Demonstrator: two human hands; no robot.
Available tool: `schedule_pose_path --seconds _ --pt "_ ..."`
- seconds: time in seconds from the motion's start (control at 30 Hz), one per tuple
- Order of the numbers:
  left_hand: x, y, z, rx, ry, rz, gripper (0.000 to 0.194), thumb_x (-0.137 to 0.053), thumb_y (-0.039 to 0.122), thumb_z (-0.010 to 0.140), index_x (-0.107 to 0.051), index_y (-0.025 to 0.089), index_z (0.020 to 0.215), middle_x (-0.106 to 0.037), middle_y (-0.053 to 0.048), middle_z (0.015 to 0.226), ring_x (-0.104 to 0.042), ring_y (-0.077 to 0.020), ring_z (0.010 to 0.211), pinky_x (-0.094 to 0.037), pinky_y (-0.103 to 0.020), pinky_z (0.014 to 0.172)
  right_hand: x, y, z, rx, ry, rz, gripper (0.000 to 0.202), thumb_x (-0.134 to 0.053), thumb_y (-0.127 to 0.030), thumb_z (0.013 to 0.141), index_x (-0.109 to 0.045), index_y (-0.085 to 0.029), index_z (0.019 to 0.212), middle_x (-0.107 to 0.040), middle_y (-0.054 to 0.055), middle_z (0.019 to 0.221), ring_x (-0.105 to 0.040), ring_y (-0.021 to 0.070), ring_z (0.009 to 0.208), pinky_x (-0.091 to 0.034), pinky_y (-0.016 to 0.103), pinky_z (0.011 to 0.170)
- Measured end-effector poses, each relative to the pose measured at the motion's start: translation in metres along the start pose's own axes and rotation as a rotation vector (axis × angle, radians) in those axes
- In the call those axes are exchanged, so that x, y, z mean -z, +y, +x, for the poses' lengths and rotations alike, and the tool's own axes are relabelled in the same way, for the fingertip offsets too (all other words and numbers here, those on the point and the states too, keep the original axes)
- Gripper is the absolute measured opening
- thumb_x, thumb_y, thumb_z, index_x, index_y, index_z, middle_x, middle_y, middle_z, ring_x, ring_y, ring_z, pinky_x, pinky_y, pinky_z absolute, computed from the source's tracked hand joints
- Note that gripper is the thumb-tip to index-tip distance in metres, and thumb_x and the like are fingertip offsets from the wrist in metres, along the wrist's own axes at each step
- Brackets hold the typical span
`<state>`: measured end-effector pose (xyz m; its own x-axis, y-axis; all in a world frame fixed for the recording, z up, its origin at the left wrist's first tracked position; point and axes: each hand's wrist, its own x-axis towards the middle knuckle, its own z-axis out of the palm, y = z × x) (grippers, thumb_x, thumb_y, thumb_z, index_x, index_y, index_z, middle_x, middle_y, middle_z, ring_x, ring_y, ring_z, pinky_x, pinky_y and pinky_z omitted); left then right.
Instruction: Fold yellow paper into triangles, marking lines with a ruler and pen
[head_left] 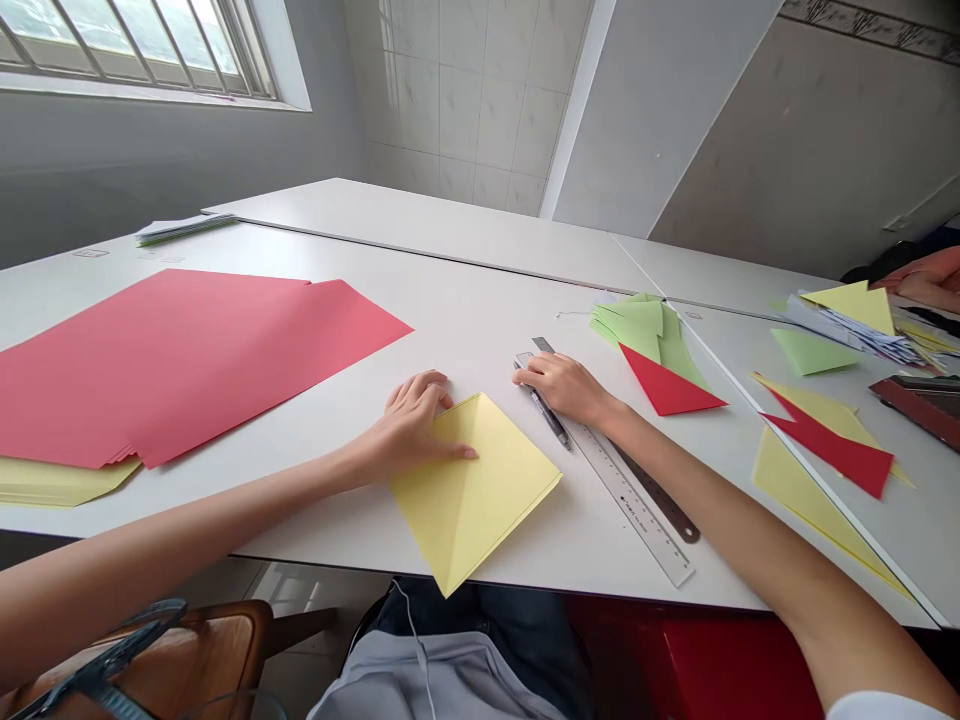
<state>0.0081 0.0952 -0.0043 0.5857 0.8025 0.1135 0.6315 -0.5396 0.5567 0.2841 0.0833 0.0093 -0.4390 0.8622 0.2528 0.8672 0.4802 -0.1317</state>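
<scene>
A folded yellow paper square (495,480) with a crease lies at the front edge of the white table, one corner reaching past it. My left hand (416,425) holds its left side, thumb on top and fingers curled at the far edge. To the right, my right hand (562,388) rests with curled fingers at the top of a black pen (551,420) and over the upper ends of the rulers. The clear ruler (637,515) lies slanting beside a dark metal ruler (671,510), which passes partly under my right forearm.
Large red sheets (187,360) lie on the left over yellow sheets (67,482). Green papers (637,325) and a red triangle (671,385) lie at right, with yellow and red pieces (840,445) farther over. Another person's arm (926,280) shows at far right.
</scene>
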Motion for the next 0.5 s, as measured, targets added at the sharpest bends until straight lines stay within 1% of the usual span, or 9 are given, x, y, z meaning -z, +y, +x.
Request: schedule_pose_path --seconds 0.07,0.13,0.2,0.27,0.33,0.37,0.43,0.5 --pt "0.001 0.001 0.000 0.025 0.006 -0.033 0.061 -0.072 0.072 0.061 -0.051 0.022 0.088 -0.042 -0.011 0.141 -0.034 -0.0358 0.133 -0.030 -0.054 0.113 -0.001 0.000 0.004 -0.036 0.017 0.054 0.021 -0.053 -0.035 0.097 -0.061 -0.017 0.104 -0.060 0.003 0.095 -0.057 0.0164 0.088 -0.047 0.035 0.082" --pt "0.005 0.002 0.001 0.029 0.002 -0.074 0.056 -0.067 0.072 0.066 -0.055 0.021 0.086 -0.044 -0.011 0.141 -0.035 -0.0355 0.134 -0.033 -0.052 0.111 0.001 -0.003 0.001 -0.091 0.059 0.127 0.025 -0.046 -0.035 0.100 -0.059 -0.018 0.114 -0.061 0.005 0.097 -0.057 0.0175 0.090 -0.046 0.035 0.082" --pt "0.009 0.005 0.003 0.010 -0.018 -0.120 0.050 -0.061 0.071 0.073 -0.059 0.022 0.086 -0.052 -0.008 0.136 -0.036 -0.0327 0.135 -0.036 -0.047 0.110 0.005 -0.010 -0.008 -0.165 0.112 0.219 0.034 -0.036 -0.037 0.103 -0.055 -0.018 0.123 -0.063 0.007 0.098 -0.056 0.0177 0.088 -0.045 0.033 0.080" --pt "0.014 0.008 0.005 -0.006 -0.045 -0.164 0.046 -0.056 0.070 0.078 -0.063 0.024 0.085 -0.058 -0.005 0.130 -0.040 -0.0299 0.135 -0.040 -0.041 0.107 0.010 -0.020 -0.020 -0.232 0.134 0.328 0.042 -0.033 -0.047 0.103 -0.053 -0.018 0.125 -0.065 0.007 0.097 -0.055 0.0160 0.079 -0.045 0.031 0.075" --pt "0.018 0.011 0.006 0.007 -0.058 -0.202 0.045 -0.056 0.069 0.079 -0.064 0.025 0.084 -0.058 -0.003 0.132 -0.047 -0.0297 0.130 -0.046 -0.038 0.100 0.014 -0.033 -0.031 -0.265 0.109 0.441 0.047 -0.042 -0.057 0.097 -0.056 -0.019 0.121 -0.067 0.005 0.096 -0.051 0.0129 0.067 -0.045 0.027 0.066" --pt "0.019 0.013 0.006 0.021 -0.065 -0.221 0.046 -0.057 0.069 0.079 -0.065 0.025 0.084 -0.057 -0.003 0.135 -0.052 -0.0298 0.125 -0.049 -0.037 0.095 0.015 -0.039 -0.035 -0.273 0.088 0.492 0.048 -0.050 -0.059 0.093 -0.058 -0.020 0.119 -0.068 0.003 0.096 -0.049 0.0115 0.064 -0.044 0.026 0.063" --pt "0.020 0.016 0.006 0.047 -0.087 -0.265 0.048 -0.057 0.070 0.078 -0.065 0.024 0.087 -0.058 -0.004 0.134 -0.062 -0.0279 0.109 -0.054 -0.034 0.081 0.016 -0.047 -0.041 -0.283 0.044 0.584 0.045 -0.062 -0.057 0.086 -0.063 -0.021 0.112 -0.068 0.001 0.092 -0.046 0.0095 0.060 -0.041 0.024 0.059" --pt "0.022 0.019 0.005 0.063 -0.108 -0.309 0.048 -0.055 0.070 0.079 -0.064 0.025 0.092 -0.065 -0.004 0.122 -0.068 -0.0238 0.092 -0.055 -0.030 0.069 0.016 -0.047 -0.044 -0.292 -0.005 0.667 0.036 -0.069 -0.053 0.082 -0.068 -0.019 0.092 -0.064 -0.002 0.076 -0.044 0.0082 0.057 -0.038 0.023 0.055"
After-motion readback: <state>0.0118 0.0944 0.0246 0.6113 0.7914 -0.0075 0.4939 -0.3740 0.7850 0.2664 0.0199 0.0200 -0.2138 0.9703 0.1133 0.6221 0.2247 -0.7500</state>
